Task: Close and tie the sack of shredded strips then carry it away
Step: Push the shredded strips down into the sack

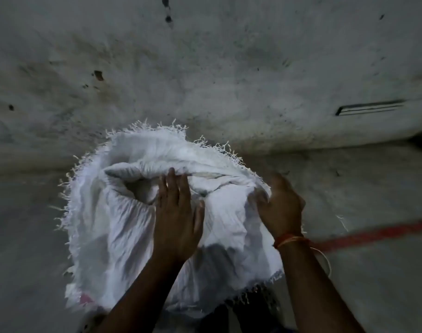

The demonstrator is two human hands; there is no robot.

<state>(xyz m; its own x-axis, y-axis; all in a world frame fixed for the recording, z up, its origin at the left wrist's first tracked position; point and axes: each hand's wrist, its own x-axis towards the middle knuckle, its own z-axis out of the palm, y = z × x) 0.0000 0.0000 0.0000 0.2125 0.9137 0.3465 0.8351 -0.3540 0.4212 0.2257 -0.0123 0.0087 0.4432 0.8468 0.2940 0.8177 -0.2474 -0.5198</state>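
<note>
**Floor and what rests on it**

Grey concrete floor, dimly lit, meeting a stained wall at the far side. A red painted line crosses it at right. A white woven sack with frayed edges stands on it, near the wall.

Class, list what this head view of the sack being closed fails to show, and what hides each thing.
- Sack contents: covered by folded fabric.
- Right hand fingertips: buried in gathered cloth.
- Sack base: cut off by the bottom edge and both forearms.
- Any tying cord: none identifiable; dim, blurred.
- Left hand palm: faces down.
</note>
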